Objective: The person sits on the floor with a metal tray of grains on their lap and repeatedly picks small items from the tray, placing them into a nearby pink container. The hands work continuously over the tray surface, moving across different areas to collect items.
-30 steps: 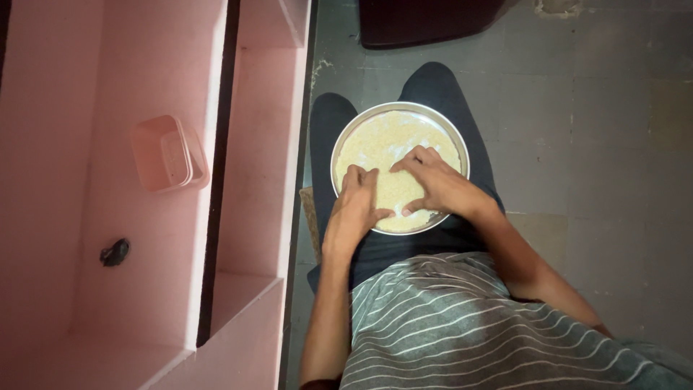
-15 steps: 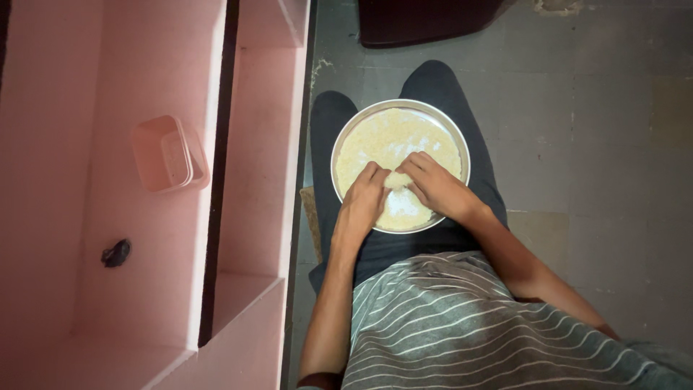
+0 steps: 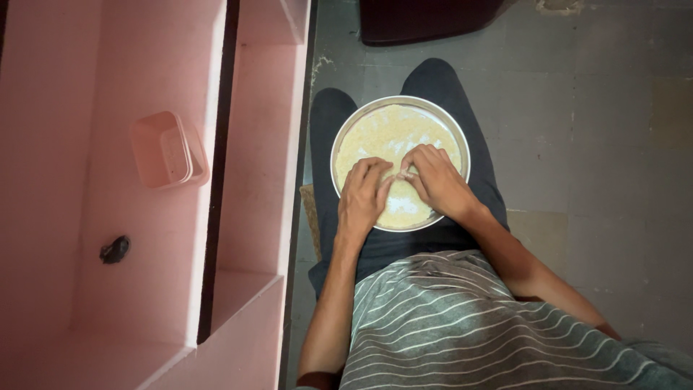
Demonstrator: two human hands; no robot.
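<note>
- A round metal plate (image 3: 339, 144) rested on our lap, holding a flat, pale yellow layer of fine grain (image 3: 382, 133) with bare streaks showing the shiny metal.
- Our left hand (image 3: 363, 198) lay palm down on the grain, fingers curled slightly and close together, gripping nothing we could make out.
- Our right hand (image 3: 437, 180) lay just beside it, fingertips meeting the left hand's at the plate's middle; whether they pinched any grain we could not tell.
- A small pink plastic tub (image 3: 166, 150), rectangular with rounded corners, sat well apart on a smooth pink shelf (image 3: 86, 87), near a small dark object (image 3: 115, 249).
- Below us lay a grey stone floor (image 3: 592, 130); we wore a grey striped shirt (image 3: 462, 325).
</note>
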